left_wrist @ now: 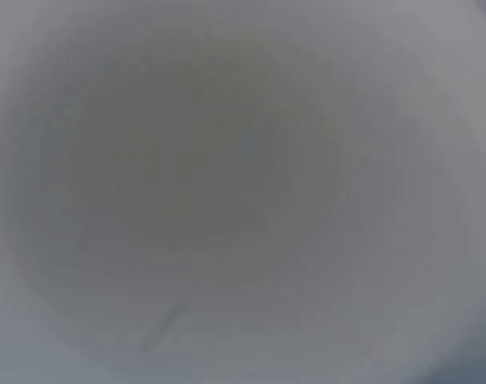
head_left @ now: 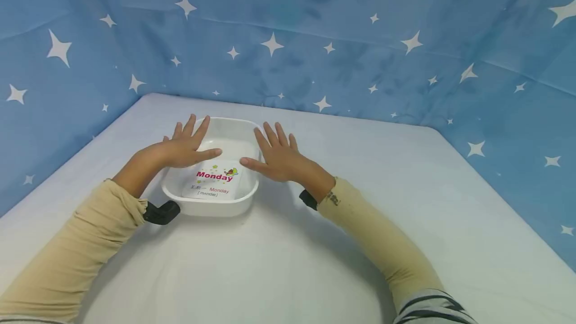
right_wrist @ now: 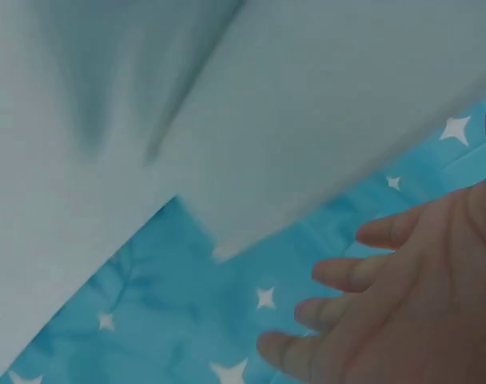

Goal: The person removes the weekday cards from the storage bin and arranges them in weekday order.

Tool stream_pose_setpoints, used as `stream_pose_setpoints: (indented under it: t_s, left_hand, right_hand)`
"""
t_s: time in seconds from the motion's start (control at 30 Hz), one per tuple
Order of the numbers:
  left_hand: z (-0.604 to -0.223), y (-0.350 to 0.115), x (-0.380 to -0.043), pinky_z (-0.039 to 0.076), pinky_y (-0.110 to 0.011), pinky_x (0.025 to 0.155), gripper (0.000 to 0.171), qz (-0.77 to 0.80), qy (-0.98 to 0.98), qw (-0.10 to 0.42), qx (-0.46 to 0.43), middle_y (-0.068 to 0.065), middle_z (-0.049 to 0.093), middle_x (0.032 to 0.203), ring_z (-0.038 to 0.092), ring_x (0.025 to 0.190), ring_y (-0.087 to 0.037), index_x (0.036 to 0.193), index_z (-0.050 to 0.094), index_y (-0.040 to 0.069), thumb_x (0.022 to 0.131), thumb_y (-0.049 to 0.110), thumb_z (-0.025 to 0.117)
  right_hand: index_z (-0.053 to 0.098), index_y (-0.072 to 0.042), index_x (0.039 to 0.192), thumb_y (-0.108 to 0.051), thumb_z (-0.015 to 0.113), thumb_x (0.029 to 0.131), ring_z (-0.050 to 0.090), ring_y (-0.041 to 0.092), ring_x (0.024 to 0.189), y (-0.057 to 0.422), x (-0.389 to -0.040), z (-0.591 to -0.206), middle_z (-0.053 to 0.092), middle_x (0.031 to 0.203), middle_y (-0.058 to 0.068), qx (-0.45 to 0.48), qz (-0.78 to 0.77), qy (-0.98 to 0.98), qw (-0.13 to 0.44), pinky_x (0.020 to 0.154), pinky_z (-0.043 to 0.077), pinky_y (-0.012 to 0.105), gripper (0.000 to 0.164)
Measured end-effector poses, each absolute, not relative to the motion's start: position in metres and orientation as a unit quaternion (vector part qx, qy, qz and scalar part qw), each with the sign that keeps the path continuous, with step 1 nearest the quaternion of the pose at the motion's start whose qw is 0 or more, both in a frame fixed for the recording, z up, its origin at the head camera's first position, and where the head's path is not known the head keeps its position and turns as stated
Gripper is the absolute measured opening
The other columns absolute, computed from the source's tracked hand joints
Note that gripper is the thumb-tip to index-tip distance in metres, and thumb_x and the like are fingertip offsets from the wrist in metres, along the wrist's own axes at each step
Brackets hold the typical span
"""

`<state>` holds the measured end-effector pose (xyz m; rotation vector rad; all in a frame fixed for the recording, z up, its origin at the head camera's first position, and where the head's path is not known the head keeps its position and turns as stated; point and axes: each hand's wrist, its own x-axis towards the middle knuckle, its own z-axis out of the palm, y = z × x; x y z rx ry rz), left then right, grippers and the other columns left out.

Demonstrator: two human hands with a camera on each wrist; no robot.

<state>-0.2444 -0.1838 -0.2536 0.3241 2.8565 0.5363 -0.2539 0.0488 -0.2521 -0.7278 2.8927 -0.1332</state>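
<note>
A white plastic basin [head_left: 220, 208] stands on the table, left of the middle in the head view. Inside it lies a white card [head_left: 198, 190] printed "Monday" in red with a small cartoon picture. My left hand [head_left: 180, 150] is spread over the basin's left side, fingers straight. On the right side, my right hand [head_left: 281, 160] reaches across the rim, its fingers extended too. Neither hand grips anything; whether they touch the basin cannot be told. The right wrist view shows straight fingers [right_wrist: 347, 274] beside a blurred white surface. Only a blurred grey surface fills the left wrist view.
A white cloth covers the table [head_left: 360, 204]. Blue curtains [head_left: 342, 64] with white stars hang behind it and along both sides. A black wrist mount [head_left: 162, 212] sits under the left wrist close to the basin, and another [head_left: 308, 199] under the right.
</note>
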Motion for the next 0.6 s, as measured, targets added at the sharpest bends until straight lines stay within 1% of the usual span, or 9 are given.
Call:
stream_pose_setpoints:
  t_s: [0.07, 0.13, 0.2, 0.3, 0.37, 0.43, 0.47, 0.53, 0.6]
  left_hand:
    - [-0.26, -0.192, -0.246, -0.001, -0.073, 0.098, 0.094, 0.203, 0.967, 0.102, 0.116, -0.027, -0.026, 0.145, -0.02, 0.129, -0.053, 0.144, -0.019, 0.009, 0.089, 0.059, 0.039]
    - [-0.267, -0.197, -0.247, 0.005, -0.071, 0.101, 0.093, 0.23, 0.962, 0.088, 0.12, -0.028, -0.025, 0.145, -0.013, 0.131, -0.054, 0.143, -0.019, 0.007, 0.09, 0.054, 0.041]
    - [-0.274, -0.201, -0.248, 0.011, -0.069, 0.102, 0.092, 0.26, 0.956, 0.064, 0.12, -0.029, -0.021, 0.146, -0.006, 0.132, -0.054, 0.143, -0.02, 0.006, 0.091, 0.051, 0.042]
    - [-0.282, -0.205, -0.247, 0.018, -0.065, 0.103, 0.089, 0.318, 0.941, 0.033, 0.114, -0.029, -0.011, 0.148, 0.005, 0.134, -0.051, 0.143, -0.02, 0.007, 0.093, 0.045, 0.043]
    - [-0.284, -0.204, -0.248, 0.022, -0.063, 0.103, 0.085, 0.353, 0.929, 0.028, 0.105, -0.028, -0.004, 0.15, 0.01, 0.134, -0.05, 0.144, -0.019, 0.008, 0.094, 0.043, 0.042]
    - [-0.285, -0.204, -0.247, 0.026, -0.061, 0.103, 0.081, 0.384, 0.918, 0.037, 0.093, -0.026, 0.001, 0.15, 0.014, 0.134, -0.049, 0.144, -0.017, 0.009, 0.095, 0.038, 0.041]
    - [-0.285, -0.205, -0.246, 0.027, -0.06, 0.103, 0.079, 0.397, 0.913, 0.043, 0.086, -0.026, 0.001, 0.151, 0.015, 0.134, -0.048, 0.145, -0.016, 0.009, 0.096, 0.035, 0.04]
    - [-0.285, -0.206, -0.246, 0.025, -0.06, 0.105, 0.076, 0.41, 0.907, 0.053, 0.074, -0.025, 0.0, 0.151, 0.013, 0.135, -0.048, 0.145, -0.015, 0.01, 0.096, 0.03, 0.04]
    - [-0.285, -0.207, -0.246, 0.018, -0.06, 0.107, 0.074, 0.426, 0.901, 0.051, 0.068, -0.023, -0.004, 0.151, 0.008, 0.136, -0.047, 0.145, -0.014, 0.009, 0.096, 0.025, 0.039]
  right_hand:
    - [-0.006, -0.021, 0.147, -0.068, 0.031, 0.086, -0.02, 0.025, 0.139, 0.03, -0.257, -0.252, -0.014, 0.154, 0.003, -0.271, -0.057, 0.957, 0.083, 0.114, -0.001, 0.051, 0.086]
    - [-0.005, -0.021, 0.148, -0.066, 0.035, 0.086, -0.016, 0.024, 0.141, 0.014, -0.26, -0.255, -0.011, 0.154, 0.004, -0.301, -0.08, 0.946, 0.091, 0.114, 0.003, 0.051, 0.086]
    - [-0.002, -0.022, 0.148, -0.065, 0.038, 0.086, -0.008, 0.023, 0.142, 0.002, -0.262, -0.259, -0.005, 0.155, 0.004, -0.32, -0.096, 0.938, 0.097, 0.113, 0.01, 0.053, 0.086]
    - [0.003, -0.024, 0.148, -0.066, 0.04, 0.084, 0.006, 0.02, 0.143, -0.01, -0.263, -0.268, 0.009, 0.155, 0.003, -0.323, -0.095, 0.937, 0.092, 0.11, 0.019, 0.055, 0.085]
    - [0.005, -0.024, 0.148, -0.069, 0.038, 0.083, 0.014, 0.019, 0.141, -0.011, -0.263, -0.27, 0.016, 0.153, 0.001, -0.318, -0.069, 0.942, 0.082, 0.108, 0.024, 0.055, 0.086]
    - [0.007, -0.024, 0.148, -0.072, 0.038, 0.08, 0.02, 0.019, 0.14, -0.012, -0.262, -0.273, 0.021, 0.152, -0.001, -0.319, -0.043, 0.944, 0.077, 0.106, 0.028, 0.054, 0.089]
    - [0.008, -0.023, 0.148, -0.074, 0.039, 0.079, 0.022, 0.019, 0.139, -0.012, -0.261, -0.274, 0.023, 0.152, -0.001, -0.322, -0.03, 0.943, 0.078, 0.105, 0.029, 0.053, 0.091]
    - [0.007, -0.023, 0.148, -0.077, 0.042, 0.075, 0.024, 0.019, 0.138, -0.013, -0.258, -0.275, 0.024, 0.151, -0.002, -0.327, -0.006, 0.941, 0.085, 0.105, 0.029, 0.053, 0.097]
    - [0.006, -0.024, 0.148, -0.078, 0.047, 0.071, 0.026, 0.018, 0.137, -0.014, -0.257, -0.273, 0.026, 0.15, -0.002, -0.333, 0.023, 0.939, 0.087, 0.105, 0.028, 0.052, 0.103]
